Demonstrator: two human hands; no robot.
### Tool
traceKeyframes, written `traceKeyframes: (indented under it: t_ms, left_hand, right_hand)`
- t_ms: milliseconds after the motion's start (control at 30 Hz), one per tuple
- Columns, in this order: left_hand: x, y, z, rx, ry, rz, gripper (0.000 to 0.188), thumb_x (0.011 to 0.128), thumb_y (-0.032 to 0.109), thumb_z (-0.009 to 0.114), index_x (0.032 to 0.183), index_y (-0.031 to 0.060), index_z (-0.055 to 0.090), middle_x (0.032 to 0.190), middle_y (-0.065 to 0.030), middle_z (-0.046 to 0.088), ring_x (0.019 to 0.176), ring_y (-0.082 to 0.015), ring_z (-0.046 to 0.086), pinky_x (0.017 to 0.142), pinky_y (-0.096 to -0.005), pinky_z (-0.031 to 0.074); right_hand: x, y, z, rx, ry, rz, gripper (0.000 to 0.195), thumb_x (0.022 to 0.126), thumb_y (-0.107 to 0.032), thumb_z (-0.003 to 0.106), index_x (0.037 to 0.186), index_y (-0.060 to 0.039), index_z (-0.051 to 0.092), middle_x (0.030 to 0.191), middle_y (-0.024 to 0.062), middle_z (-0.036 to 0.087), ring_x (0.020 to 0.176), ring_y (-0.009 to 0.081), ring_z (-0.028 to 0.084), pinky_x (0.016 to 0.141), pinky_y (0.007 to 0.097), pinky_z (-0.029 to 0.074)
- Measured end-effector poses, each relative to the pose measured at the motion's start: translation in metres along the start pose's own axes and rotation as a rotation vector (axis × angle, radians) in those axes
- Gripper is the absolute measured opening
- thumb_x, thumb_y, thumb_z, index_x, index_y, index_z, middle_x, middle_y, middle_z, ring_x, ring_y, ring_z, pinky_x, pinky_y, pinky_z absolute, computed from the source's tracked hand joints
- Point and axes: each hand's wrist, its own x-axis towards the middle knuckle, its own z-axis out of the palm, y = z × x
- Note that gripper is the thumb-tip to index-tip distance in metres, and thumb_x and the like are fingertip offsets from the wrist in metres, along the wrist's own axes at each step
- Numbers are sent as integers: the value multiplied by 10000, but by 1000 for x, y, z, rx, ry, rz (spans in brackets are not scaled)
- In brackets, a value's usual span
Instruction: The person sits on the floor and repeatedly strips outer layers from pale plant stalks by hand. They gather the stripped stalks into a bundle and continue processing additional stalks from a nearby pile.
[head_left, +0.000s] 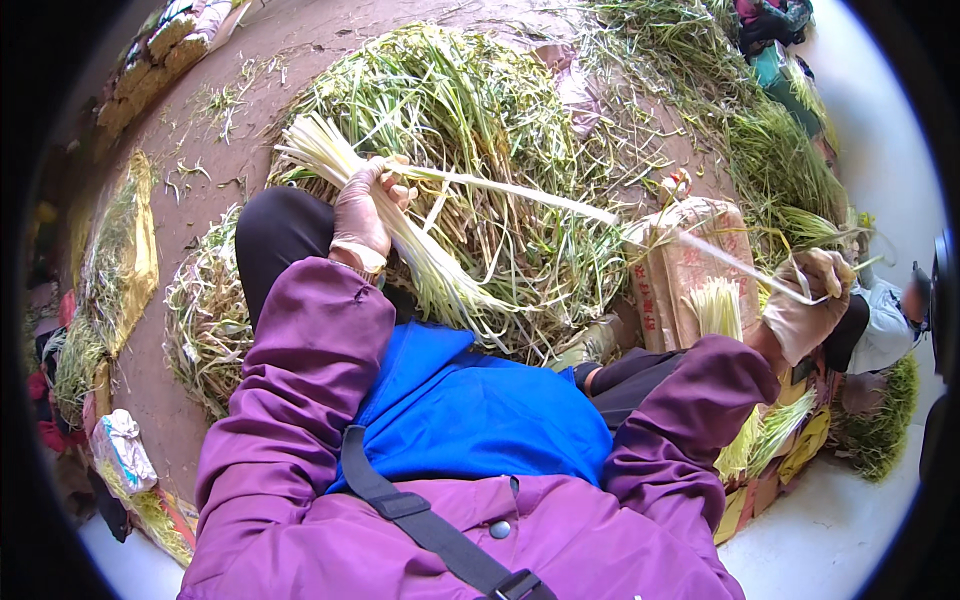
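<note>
Both of my hands wear thin pale gloves. My left hand (366, 208) is closed around a bundle of pale plant stalks (427, 259), cut ends up to the left and frayed leafy ends down to the right. A long pale flat strip (525, 192) stretches from this hand across to the right. My right hand (810, 300), raised at the far right, grips the other end of the strip. Between the hands lies a large heap of green and straw-coloured leafy plants (465, 112). Another bundle of pale stalks (716, 304) stands beside my right forearm.
A wrapped block with red writing (660, 277) stands right of the heap. More leafy stalks (780, 157) pile along the right. A smaller heap (206, 307) lies by my left knee. At the right edge is a person in light clothing (877, 330). Yellow sheeting (139, 240) lies left.
</note>
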Motion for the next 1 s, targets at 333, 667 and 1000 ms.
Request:
traceKeyframes:
  t_ms: [333, 667, 1000]
  left_hand:
    - [-16, -16, 27, 187, -109, -37, 229, 871, 132, 548, 1037, -22, 585, 968, -117, 651, 706, -105, 585, 612, -282, 547]
    - [-23, -20, 30, 319, -130, -149, 224, 859, 148, 584, 1031, 4, 579, 919, -51, 610, 774, -125, 584, 624, -289, 514]
    - [-23, -26, 34, 311, -179, -231, 168, 851, 135, 589, 953, 1, 584, 849, -82, 616, 665, -133, 526, 578, -293, 483]
  right_hand:
    - [-9, 137, -106, -1975, -364, 547, 354, 908, -304, 579, 1131, -29, 591, 999, 45, 639, 874, 141, 578, 779, 269, 458]
    - [-54, 245, -111, -1125, -2, 781, 258, 913, -246, 588, 983, 0, 625, 753, 41, 629, 654, 89, 570, 626, 219, 469]
    - [-36, 235, -102, -1156, 177, 693, 206, 929, -270, 557, 923, -75, 626, 687, 30, 649, 443, 62, 533, 407, 179, 408]
